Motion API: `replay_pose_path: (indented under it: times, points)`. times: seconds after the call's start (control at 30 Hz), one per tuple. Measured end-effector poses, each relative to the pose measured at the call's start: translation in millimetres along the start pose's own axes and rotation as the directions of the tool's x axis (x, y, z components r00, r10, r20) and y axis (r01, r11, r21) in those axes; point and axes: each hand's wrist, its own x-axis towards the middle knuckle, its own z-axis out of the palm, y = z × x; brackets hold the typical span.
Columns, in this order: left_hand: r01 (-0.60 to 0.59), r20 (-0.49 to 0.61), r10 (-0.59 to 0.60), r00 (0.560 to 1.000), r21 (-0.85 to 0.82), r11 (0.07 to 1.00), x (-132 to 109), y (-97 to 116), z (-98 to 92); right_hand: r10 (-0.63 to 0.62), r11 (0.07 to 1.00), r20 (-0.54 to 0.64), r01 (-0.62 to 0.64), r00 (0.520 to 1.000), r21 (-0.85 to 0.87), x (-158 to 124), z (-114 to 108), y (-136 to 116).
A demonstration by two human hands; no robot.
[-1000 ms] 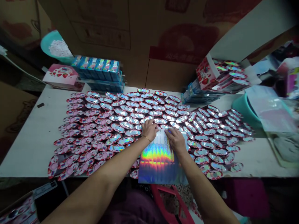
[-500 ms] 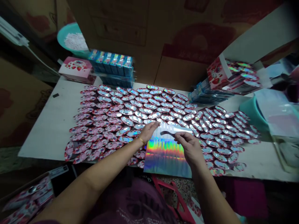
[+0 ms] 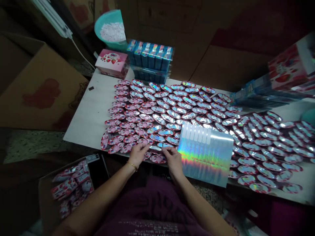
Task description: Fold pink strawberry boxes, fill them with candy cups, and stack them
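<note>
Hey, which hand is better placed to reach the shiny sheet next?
Probably the right hand: it is close beside the shiny sheet, while the left hand is farther away, with the right hand in between.

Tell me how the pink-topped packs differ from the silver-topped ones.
The pink-topped packs show a round pink spot; the silver-topped packs have mirror-like, reflective tops. The pink ones gather mostly toward the group's left; the silver ones fill its middle and right. Both have narrow oval tops edged in red.

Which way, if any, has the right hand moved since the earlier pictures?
Yes: the right hand has moved leftward, from over the shiny sheet to beside its left edge.
</note>
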Motion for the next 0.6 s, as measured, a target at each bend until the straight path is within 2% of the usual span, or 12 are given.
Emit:
replay_pose_path:
  times: [0.1, 0.2, 0.27, 0.37, 0.47, 0.6]
  points:
    - [-0.122, -0.072, 0.129, 0.989, 0.099, 0.988, 11, -8, -12.2, -0.157, 0.976, -0.040, 0.148, 0.987, -0.161, 6, 20, 10]
    - [-0.223, -0.174, 0.284, 0.943, 0.305, 0.926, 20, -16, -23.0, -0.412, 0.849, -0.028, 0.373, 0.911, -0.374, 12, 37, 14]
    - [-0.272, -0.206, 0.397, 0.895, 0.453, 0.849, 24, -21, -28.9, -0.516, 0.739, 0.011, 0.452, 0.856, -0.500, 16, 46, 15]
    - [-0.242, -0.223, 0.468, 0.855, 0.626, 0.742, 26, -24, -32.6, -0.581, 0.602, 0.073, 0.488, 0.811, -0.632, 22, 54, 18]
    - [-0.164, -0.230, 0.448, 0.864, 0.713, 0.682, 27, -23, -30.4, -0.604, 0.502, 0.119, 0.491, 0.788, -0.712, 27, 58, 22]
    - [-0.112, -0.237, 0.426, 0.873, 0.754, 0.647, 26, -21, -26.0, -0.584, 0.398, 0.174, 0.466, 0.793, -0.790, 31, 60, 22]
